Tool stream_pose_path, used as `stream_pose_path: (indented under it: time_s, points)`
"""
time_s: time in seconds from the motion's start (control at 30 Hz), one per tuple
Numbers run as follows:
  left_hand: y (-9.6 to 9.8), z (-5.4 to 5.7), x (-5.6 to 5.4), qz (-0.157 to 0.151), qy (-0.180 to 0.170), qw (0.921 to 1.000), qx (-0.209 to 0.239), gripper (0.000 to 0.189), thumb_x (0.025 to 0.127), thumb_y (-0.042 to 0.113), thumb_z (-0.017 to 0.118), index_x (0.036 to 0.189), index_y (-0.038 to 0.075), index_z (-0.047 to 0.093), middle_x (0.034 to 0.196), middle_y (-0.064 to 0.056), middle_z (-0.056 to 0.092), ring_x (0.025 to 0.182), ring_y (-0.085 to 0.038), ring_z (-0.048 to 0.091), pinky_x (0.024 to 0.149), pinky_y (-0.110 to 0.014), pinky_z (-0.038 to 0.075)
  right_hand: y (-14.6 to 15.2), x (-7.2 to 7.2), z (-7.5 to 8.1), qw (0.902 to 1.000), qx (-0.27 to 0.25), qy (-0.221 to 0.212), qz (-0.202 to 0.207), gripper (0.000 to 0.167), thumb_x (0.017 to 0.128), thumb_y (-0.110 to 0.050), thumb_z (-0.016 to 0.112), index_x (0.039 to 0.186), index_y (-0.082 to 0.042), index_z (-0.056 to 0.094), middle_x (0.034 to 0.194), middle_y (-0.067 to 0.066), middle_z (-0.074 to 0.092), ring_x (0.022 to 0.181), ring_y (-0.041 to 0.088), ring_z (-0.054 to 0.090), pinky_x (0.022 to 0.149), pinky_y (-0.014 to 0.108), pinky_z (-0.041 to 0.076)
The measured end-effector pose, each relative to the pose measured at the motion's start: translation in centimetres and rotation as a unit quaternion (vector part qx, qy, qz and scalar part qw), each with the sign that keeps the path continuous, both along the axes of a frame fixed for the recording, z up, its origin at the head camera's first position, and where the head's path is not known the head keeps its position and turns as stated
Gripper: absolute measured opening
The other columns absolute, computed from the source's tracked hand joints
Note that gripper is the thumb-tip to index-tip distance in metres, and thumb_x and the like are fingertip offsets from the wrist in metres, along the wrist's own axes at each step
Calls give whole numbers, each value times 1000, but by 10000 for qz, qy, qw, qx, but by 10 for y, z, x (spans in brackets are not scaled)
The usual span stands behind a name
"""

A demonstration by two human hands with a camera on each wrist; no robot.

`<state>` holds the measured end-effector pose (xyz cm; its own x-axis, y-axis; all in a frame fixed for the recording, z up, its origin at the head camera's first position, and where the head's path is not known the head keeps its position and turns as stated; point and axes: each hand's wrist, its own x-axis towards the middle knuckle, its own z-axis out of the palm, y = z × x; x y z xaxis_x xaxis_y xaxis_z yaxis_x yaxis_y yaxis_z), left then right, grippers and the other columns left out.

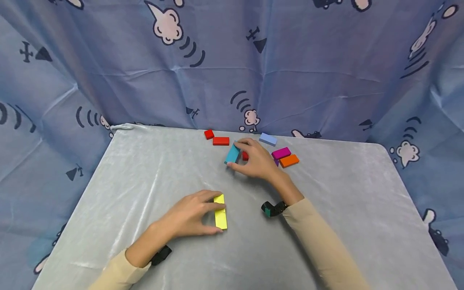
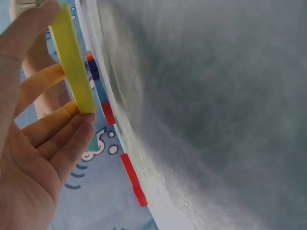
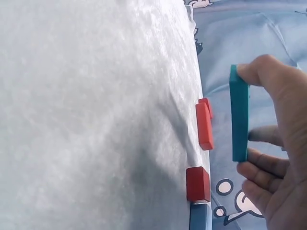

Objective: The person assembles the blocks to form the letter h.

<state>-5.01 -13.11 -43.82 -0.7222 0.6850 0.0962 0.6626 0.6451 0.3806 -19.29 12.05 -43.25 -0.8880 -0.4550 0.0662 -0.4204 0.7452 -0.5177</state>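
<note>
Thumb and fingertips of the left hand [image 1: 192, 213] pinch the yellow block [image 1: 220, 218] by its ends; the right hand [image 1: 256, 161] grips the teal block [image 1: 232, 154] likewise, over the grey cloth [image 1: 174, 169] near a red block [image 1: 221, 141]. This looks like a carrying step; the next move calls for steady pinches. The right reaches farther forward, backs of both uppermost.

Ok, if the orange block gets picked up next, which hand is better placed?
Right, probably. The right hand is beside the far blocks, much closer to the orange block; the left hand is farther off, holding the yellow block. But the right grip must first release the teal block.
</note>
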Motion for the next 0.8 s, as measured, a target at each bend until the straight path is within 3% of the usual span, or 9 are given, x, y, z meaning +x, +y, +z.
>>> stream_pose_path:
  time_s: [0.17,0.37,0.8]
  points:
    - [0,-4,4,-176,34,9998,-42,57,84,54,86,130,22,77,147,-6,65,138,-24,62,112,-41,57,2,9,1,9997,-40,-105,234,77,90,-50,80,152,-11,58,156,13,54,136,34,56,110,53,57]
    - [-1,-5,12,-284,66,9996,-52,57,84,54,86,132,24,76,147,-5,64,139,-22,61,111,-39,58,0,23,0,9989,-111,-217,401,76,90,-49,81,153,-13,58,157,12,53,145,34,52,120,57,49]
    - [2,-7,31,-566,-40,9984,-49,57,88,52,83,137,24,73,152,-2,61,140,-18,59,114,-37,56,-1,49,-8,9968,-17,-331,727,75,86,-49,84,147,-11,64,153,10,58,144,33,54,123,55,47]
